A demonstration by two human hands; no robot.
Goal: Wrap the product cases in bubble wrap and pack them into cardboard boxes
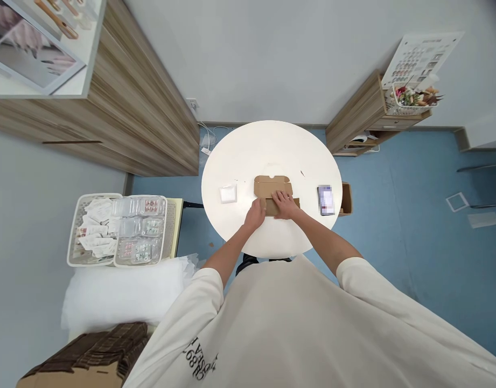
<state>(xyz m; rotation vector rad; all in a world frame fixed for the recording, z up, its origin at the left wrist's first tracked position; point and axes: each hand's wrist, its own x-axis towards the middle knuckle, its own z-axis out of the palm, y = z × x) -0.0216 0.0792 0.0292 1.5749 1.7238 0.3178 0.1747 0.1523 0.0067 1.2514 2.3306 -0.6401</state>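
Observation:
A brown cardboard box (267, 187) lies on the white oval table (267, 145), its notched lid flap laid out towards the far side. My left hand (255, 214) is closed around the left end of the box, near its front corner. Over the box's front part lies my right hand (285, 205), fingers spread and touching the cardboard. Both palms face down, so the thumbs and the box's inside are partly hidden. To the left of the box sits a small clear packet (228, 194), apart from my hands.
A phone-like item with a blurred face (326, 200) lies at the table's right edge. White baskets (166, 245) with packets and clear cases stand left, above white wrapping sheets (122, 293) and stacked cardboard (90, 355). An open carton (347, 198) stands behind the table's right edge.

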